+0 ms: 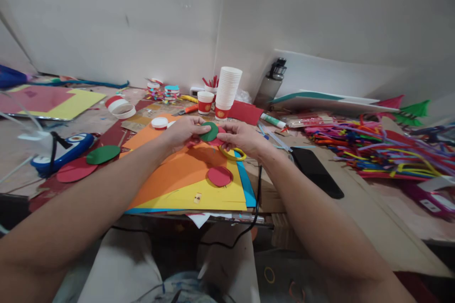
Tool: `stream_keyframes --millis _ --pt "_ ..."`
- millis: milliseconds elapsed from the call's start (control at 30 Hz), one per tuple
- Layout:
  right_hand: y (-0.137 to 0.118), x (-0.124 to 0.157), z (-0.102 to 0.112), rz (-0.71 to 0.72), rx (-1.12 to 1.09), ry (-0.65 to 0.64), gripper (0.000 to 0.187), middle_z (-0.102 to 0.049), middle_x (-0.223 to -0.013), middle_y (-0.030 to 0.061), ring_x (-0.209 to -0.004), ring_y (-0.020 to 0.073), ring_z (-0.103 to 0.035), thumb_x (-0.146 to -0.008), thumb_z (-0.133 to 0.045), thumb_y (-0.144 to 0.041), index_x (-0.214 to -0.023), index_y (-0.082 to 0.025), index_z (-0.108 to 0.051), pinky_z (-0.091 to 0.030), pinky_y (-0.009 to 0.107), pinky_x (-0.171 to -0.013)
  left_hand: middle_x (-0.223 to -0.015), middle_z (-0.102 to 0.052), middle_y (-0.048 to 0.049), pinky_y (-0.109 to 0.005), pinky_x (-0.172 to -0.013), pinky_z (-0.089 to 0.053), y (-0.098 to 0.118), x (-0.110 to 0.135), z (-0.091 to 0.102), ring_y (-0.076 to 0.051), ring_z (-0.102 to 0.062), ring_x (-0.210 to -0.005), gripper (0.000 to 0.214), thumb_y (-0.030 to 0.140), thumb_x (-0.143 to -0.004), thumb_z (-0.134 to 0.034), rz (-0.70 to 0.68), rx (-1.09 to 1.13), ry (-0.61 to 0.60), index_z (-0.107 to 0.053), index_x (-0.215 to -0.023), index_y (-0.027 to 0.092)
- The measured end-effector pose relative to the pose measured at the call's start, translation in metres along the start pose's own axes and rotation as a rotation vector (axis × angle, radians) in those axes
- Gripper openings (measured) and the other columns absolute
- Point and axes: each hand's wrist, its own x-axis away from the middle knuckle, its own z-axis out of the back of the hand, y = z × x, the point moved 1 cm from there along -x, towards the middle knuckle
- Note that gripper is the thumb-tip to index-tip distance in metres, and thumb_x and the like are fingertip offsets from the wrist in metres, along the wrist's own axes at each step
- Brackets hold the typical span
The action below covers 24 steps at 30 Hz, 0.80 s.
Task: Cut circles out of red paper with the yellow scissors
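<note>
My left hand [185, 131] and my right hand [241, 136] meet over a stack of orange, yellow and blue paper sheets [185, 175]. Between their fingertips they pinch a small green paper circle [209, 131] lying on top of a red paper circle [218, 141]. Both hands are closed on these two discs. A yellow ring [232, 154] lies on the sheets just under my right hand. Another red paper circle [219, 176] rests on the yellow sheet nearer to me.
A green circle [103, 154] and a red circle [76, 170] lie left beside a blue glue gun [64, 151]. A stack of paper cups [226, 90], a bottle [270, 83], a black phone [316, 170] and a heap of coloured pipe cleaners [373, 149] stand behind and right.
</note>
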Motion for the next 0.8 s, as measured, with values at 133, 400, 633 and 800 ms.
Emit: stream_keyframes --millis 133,400,633,800 --pt "-0.006 0.006 0.011 -0.101 0.031 0.034 0.023 -0.063 -0.066 -0.0021 -0.051 0.0055 -0.052 -0.076 -0.069 -0.025 -0.097 -0.016 -0.066 -0.042 0.017 -0.049 -0.064 -0.063 -0.003 -0.02 -0.048 -0.039 0.005 -0.004 0.009 -0.01 -0.055 -0.053 0.024 0.019 -0.061 -0.081 -0.028 0.072 0.123 -0.058 -0.067 0.013" --pt "-0.009 0.013 0.003 -0.126 0.358 -0.406 0.026 -0.064 -0.066 -0.0015 -0.052 0.0071 -0.052 -0.079 -0.067 -0.036 -0.095 -0.016 -0.072 -0.04 0.021 -0.053 -0.064 -0.062 0.0013 -0.019 -0.042 -0.03 0.019 -0.015 0.043 -0.008 -0.053 -0.052 0.012 0.009 -0.067 -0.069 -0.21 0.35 0.453 -0.059 -0.071 0.013" --pt "-0.021 0.013 -0.017 0.023 0.719 -0.092 0.023 -0.071 -0.087 0.004 -0.072 0.0124 -0.06 -0.084 -0.063 -0.034 -0.097 -0.017 -0.074 -0.04 0.023 -0.066 -0.06 -0.061 0.0017 -0.019 -0.039 -0.028 0.018 -0.021 0.053 -0.007 -0.051 -0.047 0.01 0.006 -0.069 -0.066 -0.179 0.387 0.485 -0.06 -0.073 0.013" --pt "-0.019 -0.004 -0.03 0.243 0.844 -0.001 0.029 -0.068 -0.104 0.0081 -0.09 0.0162 -0.061 -0.086 -0.062 -0.021 -0.113 -0.016 -0.069 -0.043 0.025 -0.078 -0.059 -0.059 0.002 -0.019 -0.037 -0.028 0.014 -0.024 0.056 -0.007 -0.051 -0.047 0.01 0.007 -0.069 -0.067 -0.169 0.375 0.456 -0.059 -0.073 0.013"
